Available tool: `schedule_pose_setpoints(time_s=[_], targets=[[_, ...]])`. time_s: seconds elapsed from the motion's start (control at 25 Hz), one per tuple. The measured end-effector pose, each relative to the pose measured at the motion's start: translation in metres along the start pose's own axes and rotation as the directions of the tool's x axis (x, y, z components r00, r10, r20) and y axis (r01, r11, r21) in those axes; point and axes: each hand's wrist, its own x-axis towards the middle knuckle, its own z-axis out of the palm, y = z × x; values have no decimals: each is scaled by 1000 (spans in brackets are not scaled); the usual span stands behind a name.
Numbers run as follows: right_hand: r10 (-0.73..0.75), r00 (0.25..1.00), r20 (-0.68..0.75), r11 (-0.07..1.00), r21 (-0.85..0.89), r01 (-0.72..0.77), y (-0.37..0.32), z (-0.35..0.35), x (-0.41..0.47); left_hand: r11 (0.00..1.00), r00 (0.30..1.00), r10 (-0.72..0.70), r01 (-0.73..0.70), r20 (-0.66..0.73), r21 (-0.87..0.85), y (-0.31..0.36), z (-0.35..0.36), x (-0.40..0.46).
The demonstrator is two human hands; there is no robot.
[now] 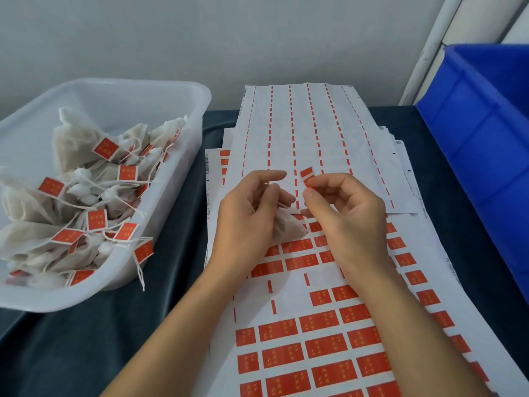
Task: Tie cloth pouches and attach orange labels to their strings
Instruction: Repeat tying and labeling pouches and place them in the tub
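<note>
- At far left, a clear tub (pixel 197 116) holds labelled pouches (pixel 74 144).
- Left hand (pixel 246 222), fingers curled, pins a cloth pouch (pixel 287 227) over the label sheet (pixel 315 339).
- Right hand (pixel 346 216) pinches an orange label (pixel 307 176).
- Blue bin (pixel 481 133), far right.

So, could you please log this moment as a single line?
left hand: holds pouch | right hand: pinches orange label | bin: labelled pouches | label not yet on string

A pale cloth pouch (pixel 287 228) is lying mid-table on the label sheets (pixel 315 333), while a peeled orange label (pixel 307 175) (partly folded) is hanging just above it; tagged pouches (pixel 86 193) are filling the left-edge tub (pixel 183 96).
</note>
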Motion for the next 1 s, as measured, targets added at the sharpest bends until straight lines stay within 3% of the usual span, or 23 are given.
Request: schedule_pose_setpoints(time_s=[0.24, 0.48, 0.6, 0.8, 1.0], targets=[[-38, 998, 46, 999, -19, 39, 3, 5, -1, 991, 994, 2, 13, 110, -135, -4, -11, 1], [-38, 998, 45, 999, -31, 39, 4, 7, -3, 973, 997, -14, -5, 80, 230, -12, -10, 3], [-40, 999, 32, 999, -22, 41, 2, 7, -3, 953, 1000, 7, -11, 12, 302, -15, -9, 4], [7, 1000, -1, 999, 52, -7, 2, 6, -1, 969, 1000, 5, -7, 8, 247, -11, -7, 3], [27, 999, -27, 993, 118, -24, -1, 5, -2, 997, 997, -78, 78, 15, -12, -2, -12, 3]])
